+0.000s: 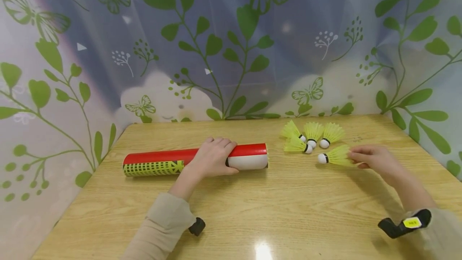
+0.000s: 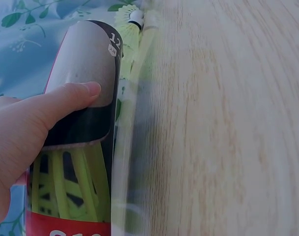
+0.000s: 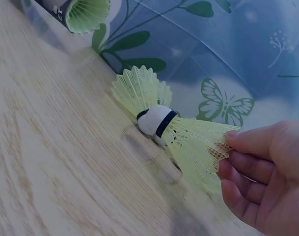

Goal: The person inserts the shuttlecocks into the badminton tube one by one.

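Observation:
A red and white shuttlecock tube [image 1: 249, 156] lies on its side across the table, its right end open with yellow skirt edges showing inside. My left hand [image 1: 213, 157] grips it over the top near the middle; in the left wrist view the thumb lies along its white label [image 2: 85, 59]. On the right, my right hand [image 1: 377, 161] pinches a yellow shuttlecock [image 1: 337, 157] by the skirt's rim, between thumb and fingers. Its white cork points left toward the tube. In the right wrist view, this shuttlecock [image 3: 188, 142] overlaps another one [image 3: 137, 88] behind it.
Several yellow shuttlecocks [image 1: 313, 131] lie in a cluster at the back right, beyond the tube's open end. The wooden table [image 1: 231, 212] ends at a patterned curtain [image 1: 223, 51] at the back. A black strap mount [image 1: 404, 224] sits on the right wrist.

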Demonstrator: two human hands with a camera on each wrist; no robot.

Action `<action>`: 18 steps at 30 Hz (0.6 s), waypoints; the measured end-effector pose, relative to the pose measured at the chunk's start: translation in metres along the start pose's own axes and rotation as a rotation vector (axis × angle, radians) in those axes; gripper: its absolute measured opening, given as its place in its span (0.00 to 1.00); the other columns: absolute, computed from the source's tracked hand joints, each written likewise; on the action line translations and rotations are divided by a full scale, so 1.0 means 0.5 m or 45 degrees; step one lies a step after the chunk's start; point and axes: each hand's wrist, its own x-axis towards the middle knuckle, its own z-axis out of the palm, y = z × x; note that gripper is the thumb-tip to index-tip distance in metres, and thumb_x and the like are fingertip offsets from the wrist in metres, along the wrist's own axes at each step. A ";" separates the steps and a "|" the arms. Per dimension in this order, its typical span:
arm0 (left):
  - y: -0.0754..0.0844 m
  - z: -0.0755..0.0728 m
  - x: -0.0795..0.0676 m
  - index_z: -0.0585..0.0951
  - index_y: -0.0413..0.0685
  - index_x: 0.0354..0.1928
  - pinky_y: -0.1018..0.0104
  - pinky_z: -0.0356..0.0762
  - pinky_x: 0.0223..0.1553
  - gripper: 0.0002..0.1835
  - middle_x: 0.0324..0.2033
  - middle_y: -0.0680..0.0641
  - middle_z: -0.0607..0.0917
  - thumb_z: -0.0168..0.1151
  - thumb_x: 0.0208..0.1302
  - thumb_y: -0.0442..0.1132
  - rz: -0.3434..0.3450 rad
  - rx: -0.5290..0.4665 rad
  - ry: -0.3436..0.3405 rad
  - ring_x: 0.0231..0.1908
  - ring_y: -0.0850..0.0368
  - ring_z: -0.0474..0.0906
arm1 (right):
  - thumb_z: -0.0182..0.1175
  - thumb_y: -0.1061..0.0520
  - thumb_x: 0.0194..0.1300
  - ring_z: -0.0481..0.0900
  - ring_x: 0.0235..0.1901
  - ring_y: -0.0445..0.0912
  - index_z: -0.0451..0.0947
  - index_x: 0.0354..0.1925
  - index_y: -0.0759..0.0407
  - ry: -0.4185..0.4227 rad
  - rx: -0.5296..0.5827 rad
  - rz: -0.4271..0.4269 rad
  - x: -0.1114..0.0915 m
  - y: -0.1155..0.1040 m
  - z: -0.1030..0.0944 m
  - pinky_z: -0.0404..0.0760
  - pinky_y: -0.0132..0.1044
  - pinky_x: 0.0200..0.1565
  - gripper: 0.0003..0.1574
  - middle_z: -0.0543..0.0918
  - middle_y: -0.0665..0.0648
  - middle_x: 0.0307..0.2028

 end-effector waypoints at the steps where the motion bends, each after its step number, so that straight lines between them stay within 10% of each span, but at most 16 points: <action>1: 0.000 0.000 0.000 0.75 0.47 0.54 0.59 0.69 0.44 0.38 0.47 0.50 0.80 0.65 0.46 0.65 0.000 -0.001 -0.001 0.47 0.53 0.74 | 0.53 0.53 0.68 0.76 0.34 0.32 0.68 0.53 0.80 -0.003 -0.004 -0.003 0.000 -0.004 0.003 0.78 0.31 0.37 0.30 0.80 0.44 0.36; 18: -0.001 0.004 0.000 0.75 0.46 0.54 0.59 0.69 0.44 0.38 0.47 0.49 0.80 0.64 0.46 0.65 0.004 0.011 0.012 0.48 0.53 0.74 | 0.55 0.50 0.67 0.77 0.35 0.37 0.72 0.52 0.75 -0.047 0.065 -0.043 0.017 -0.063 0.076 0.78 0.35 0.39 0.29 0.80 0.53 0.36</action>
